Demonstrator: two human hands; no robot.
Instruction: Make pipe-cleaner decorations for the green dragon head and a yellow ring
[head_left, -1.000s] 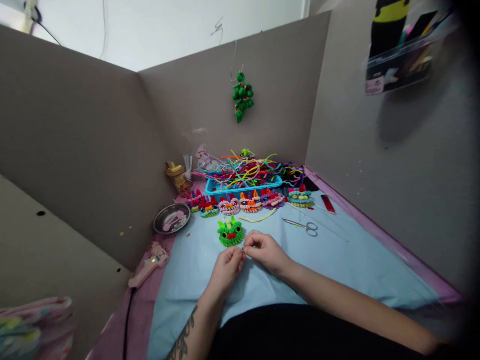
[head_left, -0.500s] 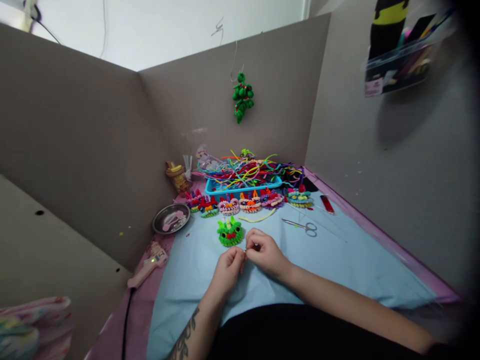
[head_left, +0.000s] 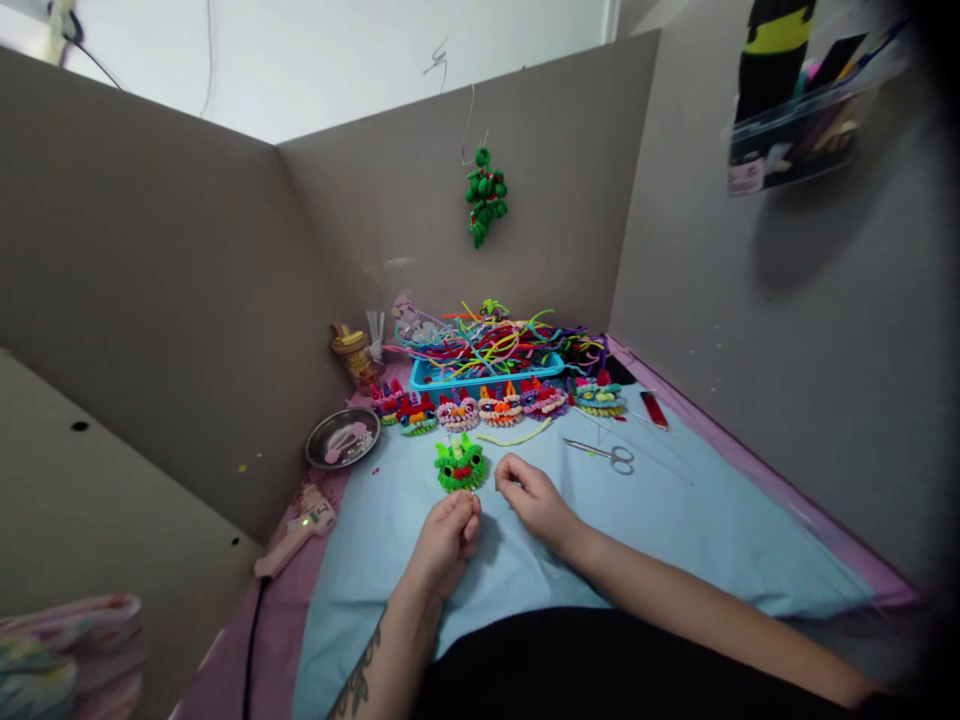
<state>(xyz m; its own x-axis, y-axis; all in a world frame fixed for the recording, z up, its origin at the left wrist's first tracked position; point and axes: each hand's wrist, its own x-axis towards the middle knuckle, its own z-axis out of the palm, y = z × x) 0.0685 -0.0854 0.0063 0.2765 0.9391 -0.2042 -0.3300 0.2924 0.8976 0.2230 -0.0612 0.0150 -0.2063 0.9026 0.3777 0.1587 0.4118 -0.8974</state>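
My left hand [head_left: 450,532] is closed in a pinch just in front of a green pipe-cleaner creature head [head_left: 460,465]; a tiny pale bit shows at its fingertips, too small to name. To the right, my right hand [head_left: 534,500] hovers over the blue cloth [head_left: 637,540] with its fingers curled together, and whatever it may hold is hidden. The green head has black eyes, a red mouth and bright green ears. Behind it lies a pale yellow pipe cleaner [head_left: 516,438], and scissors [head_left: 600,454] rest farther right.
Several colourful creature heads [head_left: 501,405] line the front of a blue tray [head_left: 420,377] heaped with pipe cleaners. On the left are a metal bowl [head_left: 319,452] and a pink glue gun [head_left: 296,535] with a cord. Grey partitions [head_left: 555,170] surround the table.
My hands, which met at the fingertips, have drawn apart. The left has shifted slightly left; the right has stayed near its place, its fingers curled a little differently.
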